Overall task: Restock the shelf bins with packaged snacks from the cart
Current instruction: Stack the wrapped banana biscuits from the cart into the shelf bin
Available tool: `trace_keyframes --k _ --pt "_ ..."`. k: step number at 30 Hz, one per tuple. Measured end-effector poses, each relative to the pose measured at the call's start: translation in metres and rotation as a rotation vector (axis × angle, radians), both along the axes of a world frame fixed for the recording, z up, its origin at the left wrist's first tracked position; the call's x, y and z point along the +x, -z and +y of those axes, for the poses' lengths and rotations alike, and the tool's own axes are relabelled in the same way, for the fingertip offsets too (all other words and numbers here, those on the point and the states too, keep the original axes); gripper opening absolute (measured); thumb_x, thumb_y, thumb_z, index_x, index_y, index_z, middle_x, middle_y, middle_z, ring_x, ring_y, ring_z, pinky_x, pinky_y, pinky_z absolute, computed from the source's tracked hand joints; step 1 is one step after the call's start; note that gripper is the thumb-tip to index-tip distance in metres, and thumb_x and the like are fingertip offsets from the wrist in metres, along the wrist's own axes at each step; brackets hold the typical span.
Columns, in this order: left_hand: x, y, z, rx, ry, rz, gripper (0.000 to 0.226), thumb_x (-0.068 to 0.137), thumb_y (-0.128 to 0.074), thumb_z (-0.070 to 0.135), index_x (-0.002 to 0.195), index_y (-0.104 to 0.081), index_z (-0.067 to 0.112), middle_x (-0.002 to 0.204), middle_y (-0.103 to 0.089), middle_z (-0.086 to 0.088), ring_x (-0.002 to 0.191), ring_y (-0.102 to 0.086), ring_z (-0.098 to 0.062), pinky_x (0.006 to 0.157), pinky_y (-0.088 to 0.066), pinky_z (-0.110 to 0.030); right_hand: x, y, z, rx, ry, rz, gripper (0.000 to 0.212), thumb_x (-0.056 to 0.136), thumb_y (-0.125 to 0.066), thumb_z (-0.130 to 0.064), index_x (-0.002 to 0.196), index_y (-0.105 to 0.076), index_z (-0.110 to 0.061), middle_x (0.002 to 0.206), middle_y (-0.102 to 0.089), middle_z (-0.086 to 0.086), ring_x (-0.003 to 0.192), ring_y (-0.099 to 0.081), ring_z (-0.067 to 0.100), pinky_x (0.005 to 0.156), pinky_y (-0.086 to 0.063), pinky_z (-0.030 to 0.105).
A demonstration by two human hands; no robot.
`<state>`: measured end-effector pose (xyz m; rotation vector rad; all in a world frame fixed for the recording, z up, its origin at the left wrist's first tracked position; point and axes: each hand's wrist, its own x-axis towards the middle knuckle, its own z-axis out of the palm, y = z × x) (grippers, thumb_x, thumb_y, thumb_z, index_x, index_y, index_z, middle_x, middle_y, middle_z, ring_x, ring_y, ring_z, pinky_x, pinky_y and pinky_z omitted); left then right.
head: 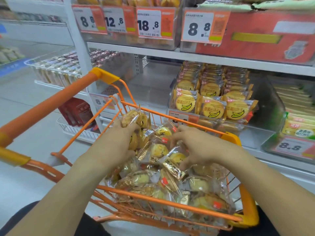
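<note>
An orange wire cart (172, 206) stands in front of me, heaped with clear-wrapped snack packets (153, 181). My left hand (122, 132) reaches into the far left of the heap and grips a small bunch of round yellow banana-print packets (132, 117). My right hand (192, 142) is down in the middle of the heap, fingers curled round a gold-edged pastry packet (173, 165). Just beyond the cart, a clear shelf bin (201, 117) holds rows of upright banana-print packets (213, 109).
An empty-looking shelf space (150, 84) lies left of the banana bin. Green-and-yellow packs (296, 120) fill the bin at right. Price tags line the upper shelf (148, 23). The cart handle (51, 104) crosses at left; red packs (76, 111) stand in a low white rack.
</note>
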<state>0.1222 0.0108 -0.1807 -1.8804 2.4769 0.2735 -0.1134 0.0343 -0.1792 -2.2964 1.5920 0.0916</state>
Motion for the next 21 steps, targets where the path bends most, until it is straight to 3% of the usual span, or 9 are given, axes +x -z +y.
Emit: trace_keyframes --k 3,6,10,13,18,21 --pt "0.002 0.002 -0.003 -0.018 -0.044 0.08 0.08 0.08 -0.08 0.028 0.14 -0.028 0.042 0.126 -0.036 -0.009 0.079 -0.06 -0.025 0.074 -0.05 -0.034 -0.005 0.001 0.0 -0.04 -0.014 -0.095 0.055 0.072 -0.088 -0.042 0.12 -0.062 -0.035 0.113 -0.047 -0.012 0.099 -0.045 0.007 0.074 -0.034 0.02" --pt "0.002 0.007 -0.002 0.0 -0.003 0.177 0.089 0.078 -0.082 0.029 0.142 -0.022 0.044 0.14 -0.034 -0.01 0.091 -0.062 -0.026 0.081 -0.053 -0.038 0.004 0.003 0.0 -0.173 0.001 -0.236 0.045 0.082 -0.078 -0.047 0.12 -0.065 -0.029 0.113 -0.055 -0.013 0.104 -0.048 0.004 0.085 -0.038 0.023" --pt "0.003 0.009 -0.003 -0.036 0.033 0.197 0.073 0.081 -0.078 0.033 0.14 -0.034 0.041 0.14 -0.042 -0.004 0.101 -0.061 -0.021 0.084 -0.05 -0.034 0.028 0.01 -0.003 -0.243 0.041 -0.452 0.023 0.088 -0.073 -0.034 0.107 -0.068 -0.022 0.098 -0.067 -0.012 0.087 -0.06 0.002 0.078 -0.049 0.02" --pt "0.005 0.009 0.0 -0.092 0.046 0.275 0.06 0.083 -0.073 0.028 0.133 -0.043 0.04 0.128 -0.051 -0.001 0.095 -0.059 -0.018 0.077 -0.045 -0.03 0.047 0.012 -0.003 -0.188 0.116 -0.577 0.028 0.09 -0.071 -0.03 0.114 -0.064 -0.019 0.095 -0.07 -0.01 0.083 -0.065 0.002 0.077 -0.053 0.02" --pt "0.005 0.004 0.015 -0.142 0.067 0.492 0.048 0.08 -0.07 0.028 0.119 -0.049 0.047 0.111 -0.062 0.009 0.078 -0.063 -0.01 0.069 -0.054 -0.038 0.067 0.012 -0.004 0.012 0.324 -0.777 0.052 0.085 -0.071 -0.056 0.12 -0.051 -0.022 0.087 -0.077 0.0 0.083 -0.074 0.014 0.083 -0.059 0.046" --pt "0.005 0.003 0.024 -0.133 0.112 0.559 0.046 0.08 -0.074 0.031 0.115 -0.049 0.048 0.11 -0.059 0.014 0.084 -0.057 -0.004 0.072 -0.05 -0.029 0.068 0.011 -0.003 0.212 0.47 -1.051 0.049 0.086 -0.077 -0.036 0.121 -0.049 -0.017 0.096 -0.075 0.018 0.081 -0.076 0.029 0.083 -0.06 0.053"
